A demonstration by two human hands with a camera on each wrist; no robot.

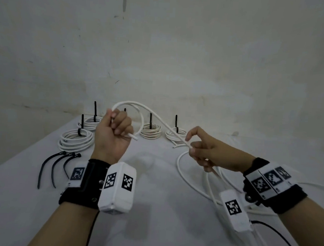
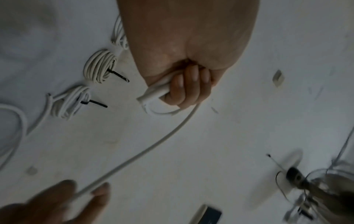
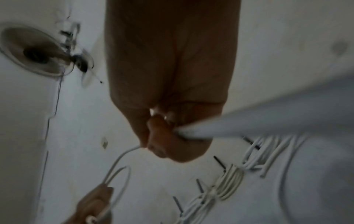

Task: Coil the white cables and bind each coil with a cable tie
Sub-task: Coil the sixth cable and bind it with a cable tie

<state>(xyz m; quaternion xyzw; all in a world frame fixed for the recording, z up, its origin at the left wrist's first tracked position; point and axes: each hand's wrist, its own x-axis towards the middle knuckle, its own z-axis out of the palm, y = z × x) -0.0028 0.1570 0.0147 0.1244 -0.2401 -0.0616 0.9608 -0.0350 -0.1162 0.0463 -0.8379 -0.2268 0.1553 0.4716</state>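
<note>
My left hand is raised above the table and grips the white cable near its cut end, with one loop curving over the fist. In the left wrist view the curled fingers clamp the cable against the palm. From there the cable runs down to my right hand, which pinches it between thumb and fingers. The right wrist view shows that pinch close up. The rest of the cable lies slack in wide loops on the table under the right wrist.
Several tied white coils with upright black tie tails stand along the back of the white table. Three loose black cable ties lie at the left. A grey wall rises just behind the table.
</note>
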